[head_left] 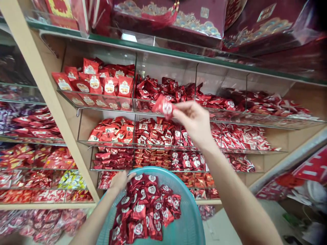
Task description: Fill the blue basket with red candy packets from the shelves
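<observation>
Between the thumb and fingers of my right hand (194, 120) is a small red candy packet (163, 107) with a white round label, slightly blurred. It is raised in front of a shelf compartment holding a pile of dark red packets (168, 86). My left hand (120, 182) grips the left rim of a teal plastic basket (198, 211), with its thumb lying over the edge. Inside the basket lie many dark red packets (139, 211) with white round labels, heaped toward the left; the right part shows bare teal plastic.
Glass shelves (166, 51) with clear dividers and front lips hold more wrapped sweets. Red packets with biscuit pictures (94, 81) fill the upper left compartment. A wooden upright (51, 95) separates a second shelf unit at left. Purple gift boxes (168, 20) stand above. Bagged sweets (51, 224) lie below.
</observation>
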The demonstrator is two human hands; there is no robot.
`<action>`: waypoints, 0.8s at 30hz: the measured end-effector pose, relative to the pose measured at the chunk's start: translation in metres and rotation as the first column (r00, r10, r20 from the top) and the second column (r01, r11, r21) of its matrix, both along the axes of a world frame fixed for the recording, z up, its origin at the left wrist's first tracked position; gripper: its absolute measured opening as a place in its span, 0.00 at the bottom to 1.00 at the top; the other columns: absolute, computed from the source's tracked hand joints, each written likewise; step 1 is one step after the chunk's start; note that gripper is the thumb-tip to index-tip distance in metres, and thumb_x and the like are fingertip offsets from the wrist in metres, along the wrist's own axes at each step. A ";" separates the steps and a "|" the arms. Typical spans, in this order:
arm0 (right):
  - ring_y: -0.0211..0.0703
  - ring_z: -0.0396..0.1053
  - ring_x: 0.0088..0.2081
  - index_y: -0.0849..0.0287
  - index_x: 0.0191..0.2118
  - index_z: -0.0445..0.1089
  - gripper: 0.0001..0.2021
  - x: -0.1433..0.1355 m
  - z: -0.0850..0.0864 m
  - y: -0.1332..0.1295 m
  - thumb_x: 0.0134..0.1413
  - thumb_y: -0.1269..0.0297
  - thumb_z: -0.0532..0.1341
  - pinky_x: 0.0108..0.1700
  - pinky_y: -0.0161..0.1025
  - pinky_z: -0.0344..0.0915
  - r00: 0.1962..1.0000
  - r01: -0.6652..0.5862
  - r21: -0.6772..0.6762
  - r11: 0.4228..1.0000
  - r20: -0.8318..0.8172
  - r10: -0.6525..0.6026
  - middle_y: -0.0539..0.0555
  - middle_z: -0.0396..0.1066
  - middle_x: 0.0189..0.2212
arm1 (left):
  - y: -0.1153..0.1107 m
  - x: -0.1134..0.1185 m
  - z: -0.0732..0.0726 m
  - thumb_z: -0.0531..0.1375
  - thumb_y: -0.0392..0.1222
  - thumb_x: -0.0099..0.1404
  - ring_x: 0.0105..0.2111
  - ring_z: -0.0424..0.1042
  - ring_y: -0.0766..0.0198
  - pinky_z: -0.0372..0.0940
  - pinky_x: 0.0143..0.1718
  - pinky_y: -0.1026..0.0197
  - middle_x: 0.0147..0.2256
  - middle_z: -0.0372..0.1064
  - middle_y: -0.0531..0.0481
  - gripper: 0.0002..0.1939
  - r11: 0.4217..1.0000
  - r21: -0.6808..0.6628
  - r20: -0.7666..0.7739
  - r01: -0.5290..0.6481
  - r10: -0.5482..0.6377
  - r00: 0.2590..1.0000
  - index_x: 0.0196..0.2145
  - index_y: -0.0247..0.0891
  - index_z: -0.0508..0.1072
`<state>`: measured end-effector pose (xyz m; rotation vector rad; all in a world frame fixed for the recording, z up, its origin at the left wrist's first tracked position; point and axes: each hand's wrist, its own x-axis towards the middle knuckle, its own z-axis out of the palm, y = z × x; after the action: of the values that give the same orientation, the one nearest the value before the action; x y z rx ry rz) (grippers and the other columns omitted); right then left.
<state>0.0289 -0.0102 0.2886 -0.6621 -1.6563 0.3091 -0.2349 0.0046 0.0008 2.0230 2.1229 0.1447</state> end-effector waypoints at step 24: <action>0.42 0.62 0.40 0.57 0.33 0.64 0.06 0.024 -0.267 -0.041 0.52 0.74 0.53 0.45 0.40 0.59 0.570 0.341 -0.268 0.901 0.821 0.029 0.52 0.64 0.35 | -0.002 0.001 0.006 0.42 0.66 0.59 0.39 0.73 0.49 0.63 0.36 0.57 0.36 0.74 0.35 0.33 1.000 -0.012 -0.028 0.006 -0.006 1.000 0.35 0.35 0.72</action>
<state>0.0530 -0.0510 0.0220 -1.4290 -2.4244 0.2152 -0.2337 0.0021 0.0064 2.0362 2.1286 0.1035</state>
